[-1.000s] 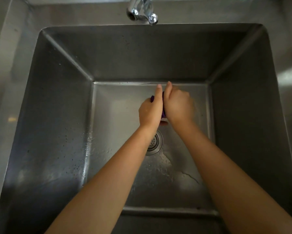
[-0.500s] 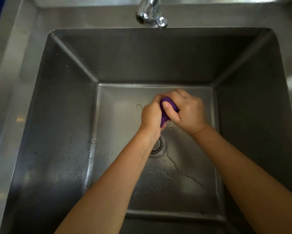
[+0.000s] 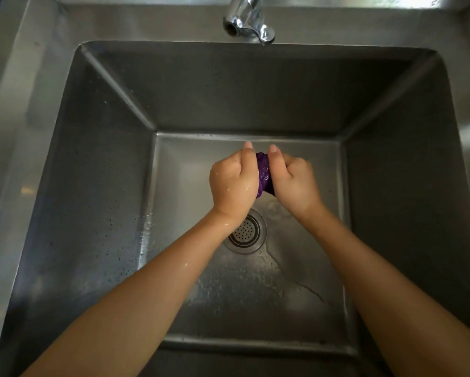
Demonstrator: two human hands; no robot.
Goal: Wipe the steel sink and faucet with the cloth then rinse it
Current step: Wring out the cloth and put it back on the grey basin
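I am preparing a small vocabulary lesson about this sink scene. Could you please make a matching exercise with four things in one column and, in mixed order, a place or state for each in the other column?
Column 1:
1. cloth
2. faucet
3. drain strainer
4. left hand

Column 2:
A. round and perforated, in the sink floor, partly hidden by a wrist
B. purple, bunched up and squeezed between both hands
C. shiny chrome, at the far rim of the sink, no water running
D. wet with droplets, closed on the cloth

Pairs: 1-B, 2-C, 3-A, 4-D
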